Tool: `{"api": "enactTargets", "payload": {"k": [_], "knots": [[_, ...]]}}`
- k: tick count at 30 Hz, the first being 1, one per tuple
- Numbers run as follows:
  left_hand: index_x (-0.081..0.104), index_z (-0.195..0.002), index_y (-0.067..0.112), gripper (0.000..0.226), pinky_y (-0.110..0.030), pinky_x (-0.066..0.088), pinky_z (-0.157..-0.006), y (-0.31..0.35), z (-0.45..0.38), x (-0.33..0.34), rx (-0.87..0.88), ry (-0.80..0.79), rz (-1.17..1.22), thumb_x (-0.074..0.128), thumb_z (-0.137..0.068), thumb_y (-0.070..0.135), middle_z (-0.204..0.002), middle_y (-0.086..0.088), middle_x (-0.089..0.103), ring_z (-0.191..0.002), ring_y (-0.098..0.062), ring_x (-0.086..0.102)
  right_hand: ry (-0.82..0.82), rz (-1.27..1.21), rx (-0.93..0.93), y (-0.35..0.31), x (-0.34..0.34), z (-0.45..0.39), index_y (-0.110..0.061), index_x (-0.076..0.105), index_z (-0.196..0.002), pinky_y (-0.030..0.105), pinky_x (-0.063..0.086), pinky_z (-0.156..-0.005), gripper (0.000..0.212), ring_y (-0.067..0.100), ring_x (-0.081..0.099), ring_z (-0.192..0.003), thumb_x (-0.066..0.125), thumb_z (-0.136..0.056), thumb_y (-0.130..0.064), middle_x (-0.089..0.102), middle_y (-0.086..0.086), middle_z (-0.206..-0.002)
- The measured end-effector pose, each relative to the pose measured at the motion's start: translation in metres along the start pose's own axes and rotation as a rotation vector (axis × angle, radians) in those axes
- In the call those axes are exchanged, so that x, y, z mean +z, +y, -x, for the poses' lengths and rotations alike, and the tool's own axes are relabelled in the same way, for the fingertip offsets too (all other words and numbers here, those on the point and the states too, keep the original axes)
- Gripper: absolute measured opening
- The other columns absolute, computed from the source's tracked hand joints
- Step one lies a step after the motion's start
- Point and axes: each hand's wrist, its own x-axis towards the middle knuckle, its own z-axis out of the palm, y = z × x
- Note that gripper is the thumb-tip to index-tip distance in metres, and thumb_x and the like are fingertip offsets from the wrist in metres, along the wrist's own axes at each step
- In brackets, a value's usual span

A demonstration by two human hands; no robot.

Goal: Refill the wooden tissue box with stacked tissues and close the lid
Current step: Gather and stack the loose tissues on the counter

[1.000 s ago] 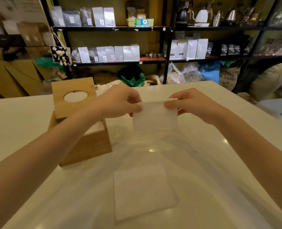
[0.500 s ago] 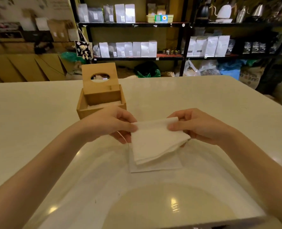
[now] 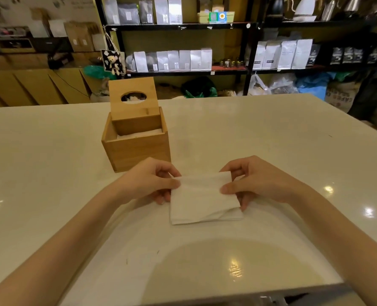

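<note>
From the camera on my head, I look down on a pale, glossy desk (image 3: 50, 155) with both my bare forearms reaching in from the near edge. My left hand (image 3: 149, 181) pinches the left edge of a folded white tissue (image 3: 199, 195), thumb on top and the other fingers curled beneath it. My right hand (image 3: 252, 181) pinches the tissue's right edge in the same way, thumb lying across the top near the corner, fingers tucked below. The far edge of the tissue is lifted between my hands, while its near edge droops onto a small stack of tissues (image 3: 231, 215) lying flat on the desk, of which only a strip at the right and near side shows.

Just beyond my left hand stands the wooden tissue box (image 3: 137, 151), touching the desk and close to my knuckles. Its lid (image 3: 132, 93) stands upright at the back, with an oval hole through it. Inside the box, white tissues (image 3: 139, 133) lie well below the rim.

Behind the desk, black shelves (image 3: 178, 26) carry rows of white and grey pouches, with kettles at the upper right. Lamp reflections glint on the desk.
</note>
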Motion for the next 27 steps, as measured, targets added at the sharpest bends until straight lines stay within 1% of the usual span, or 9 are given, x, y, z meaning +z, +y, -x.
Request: {"api": "enactTargets", "payload": {"k": [5, 9, 13, 15, 17, 19, 22, 24, 27], "knots": [[0.066, -0.087, 0.018, 0.005, -0.022, 0.051, -0.047, -0.001, -0.003, 0.004, 0.024, 0.039, -0.041, 0.064, -0.084, 0.016, -0.054, 0.000, 0.064, -0.041, -0.006, 0.057, 0.051, -0.011, 0.007, 0.000, -0.001, 0.000, -0.006, 0.066, -0.094, 0.025, 0.053, -0.042, 0.023, 0.017, 0.061, -0.044, 0.071, -0.073, 0.004, 0.062, 0.016, -0.089], [0.065, -0.087, 0.021, 0.005, -0.020, 0.051, -0.047, -0.003, -0.003, 0.005, 0.032, 0.058, -0.054, 0.064, -0.084, 0.017, -0.055, 0.000, 0.063, -0.040, -0.004, 0.056, 0.072, 0.012, 0.001, -0.002, 0.000, 0.003, -0.007, 0.063, -0.099, 0.023, 0.050, -0.039, 0.029, 0.017, 0.058, -0.037, 0.070, -0.073, 0.006, 0.058, 0.014, -0.088], [0.065, -0.088, 0.021, 0.007, -0.019, 0.050, -0.044, -0.004, -0.004, 0.008, 0.055, 0.081, -0.072, 0.065, -0.083, 0.016, -0.055, 0.001, 0.062, -0.038, -0.003, 0.054, 0.138, 0.299, -0.023, -0.001, 0.001, 0.004, -0.021, 0.065, -0.097, 0.023, 0.042, -0.041, 0.032, 0.012, 0.053, -0.040, 0.076, -0.070, -0.008, 0.059, -0.003, -0.089], [0.065, -0.090, 0.020, 0.010, -0.019, 0.049, -0.042, -0.005, -0.005, 0.009, 0.074, 0.096, -0.085, 0.067, -0.082, 0.016, -0.056, 0.001, 0.061, -0.038, -0.004, 0.053, 0.165, 0.396, -0.059, 0.001, 0.000, 0.003, -0.024, 0.065, -0.097, 0.019, 0.041, -0.048, 0.033, 0.005, 0.047, -0.041, 0.078, -0.068, -0.015, 0.058, -0.007, -0.093], [0.064, -0.093, 0.022, 0.013, -0.016, 0.047, -0.042, -0.007, -0.005, 0.010, 0.099, 0.114, -0.122, 0.067, -0.081, 0.017, -0.058, 0.003, 0.060, -0.039, -0.003, 0.052, 0.180, 0.495, -0.076, 0.003, -0.001, 0.002, -0.029, 0.065, -0.099, 0.017, 0.041, -0.057, 0.034, 0.001, 0.047, -0.048, 0.077, -0.068, -0.024, 0.058, -0.010, -0.096], [0.063, -0.095, 0.025, 0.016, -0.011, 0.042, -0.048, -0.007, -0.006, 0.011, 0.133, 0.146, -0.225, 0.068, -0.081, 0.021, -0.062, 0.007, 0.057, -0.048, -0.002, 0.051, 0.192, 0.575, -0.086, 0.004, -0.002, 0.001, -0.032, 0.065, -0.102, 0.017, 0.040, -0.065, 0.034, -0.001, 0.050, -0.061, 0.075, -0.070, -0.030, 0.058, -0.011, -0.099], [0.063, -0.100, 0.028, 0.019, -0.015, 0.037, -0.057, -0.006, -0.006, 0.008, 0.155, 0.204, -0.325, 0.066, -0.081, 0.026, -0.072, 0.009, 0.053, -0.065, -0.006, 0.048, 0.199, 0.622, -0.116, 0.001, -0.002, 0.000, -0.028, 0.065, -0.107, 0.015, 0.038, -0.068, 0.029, 0.001, 0.051, -0.074, 0.068, -0.078, -0.032, 0.058, -0.009, -0.105], [0.063, -0.105, 0.029, 0.023, -0.016, 0.041, -0.064, -0.004, -0.005, 0.005, 0.173, 0.181, -0.386, 0.065, -0.082, 0.031, -0.088, 0.010, 0.055, -0.078, -0.006, 0.052, 0.185, 0.667, -0.116, -0.001, -0.002, -0.002, -0.025, 0.064, -0.110, 0.015, 0.038, -0.069, 0.029, -0.001, 0.050, -0.076, 0.063, -0.082, -0.034, 0.057, -0.008, -0.107], [0.062, -0.113, 0.029, 0.033, -0.020, 0.045, -0.077, 0.001, -0.005, 0.004, 0.186, 0.098, -0.490, 0.064, -0.081, 0.036, -0.106, 0.008, 0.054, -0.092, -0.007, 0.053, 0.132, 0.811, -0.105, -0.004, -0.001, -0.005, -0.024, 0.061, -0.114, 0.023, 0.041, -0.077, 0.033, 0.000, 0.048, -0.077, 0.060, -0.083, -0.036, 0.053, -0.008, -0.108]]}}
